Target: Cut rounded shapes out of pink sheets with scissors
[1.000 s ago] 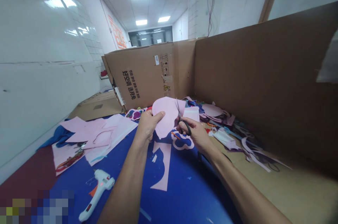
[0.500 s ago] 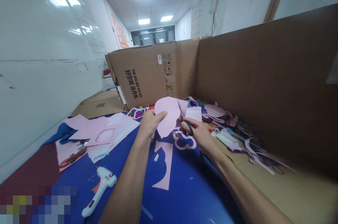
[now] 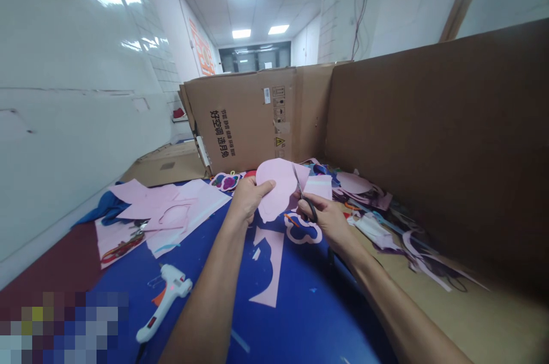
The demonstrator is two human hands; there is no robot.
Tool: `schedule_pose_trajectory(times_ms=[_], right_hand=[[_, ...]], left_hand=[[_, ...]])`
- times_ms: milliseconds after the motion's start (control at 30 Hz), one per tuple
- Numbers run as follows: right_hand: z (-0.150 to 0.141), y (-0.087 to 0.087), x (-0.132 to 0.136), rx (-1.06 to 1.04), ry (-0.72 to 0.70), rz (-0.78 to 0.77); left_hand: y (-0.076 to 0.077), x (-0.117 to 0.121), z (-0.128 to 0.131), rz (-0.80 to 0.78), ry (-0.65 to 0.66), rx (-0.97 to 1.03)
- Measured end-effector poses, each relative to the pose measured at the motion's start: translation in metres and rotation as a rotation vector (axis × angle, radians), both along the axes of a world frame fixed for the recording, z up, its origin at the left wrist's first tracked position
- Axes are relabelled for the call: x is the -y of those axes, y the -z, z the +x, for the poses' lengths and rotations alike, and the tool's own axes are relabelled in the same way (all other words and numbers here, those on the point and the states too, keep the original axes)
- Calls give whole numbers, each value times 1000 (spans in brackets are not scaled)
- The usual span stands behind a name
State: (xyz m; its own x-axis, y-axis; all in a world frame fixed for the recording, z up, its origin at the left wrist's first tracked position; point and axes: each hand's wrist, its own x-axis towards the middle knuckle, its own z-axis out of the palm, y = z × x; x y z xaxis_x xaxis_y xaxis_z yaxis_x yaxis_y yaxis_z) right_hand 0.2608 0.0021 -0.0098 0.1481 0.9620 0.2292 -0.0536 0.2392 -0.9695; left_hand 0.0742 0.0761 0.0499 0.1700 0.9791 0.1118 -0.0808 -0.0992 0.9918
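From my head camera, the pink sheet (image 3: 274, 184) is at the centre of the frame, held up above the blue table (image 3: 300, 324). My left hand (image 3: 249, 199) pinches its left edge, thumb on top and the other fingers mostly hidden behind, probably so the right side is free for the scissors (image 3: 312, 214). My right hand (image 3: 323, 216), right of centre, has its fingers curled round the black handles; which finger sits in which loop I cannot tell. The blades point up the frame across the sheet's right part, I judge to line up with its edge. A pink offcut (image 3: 274, 272) lies below centre. The glue gun (image 3: 171, 289) rests at lower left, likely to leave the middle for my hands.
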Motion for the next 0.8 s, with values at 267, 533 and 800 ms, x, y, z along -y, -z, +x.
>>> schedule_pose_trajectory(times_ms=[267, 533, 800], right_hand=[[0, 8, -3, -40, -44, 42], [0, 0, 1, 23, -43, 70], [0, -6, 3, 65, -31, 62]], left_hand=[[1, 1, 1, 10, 49, -8], [0, 1, 1, 14, 47, -26], [0, -1, -1, -1, 56, -13]])
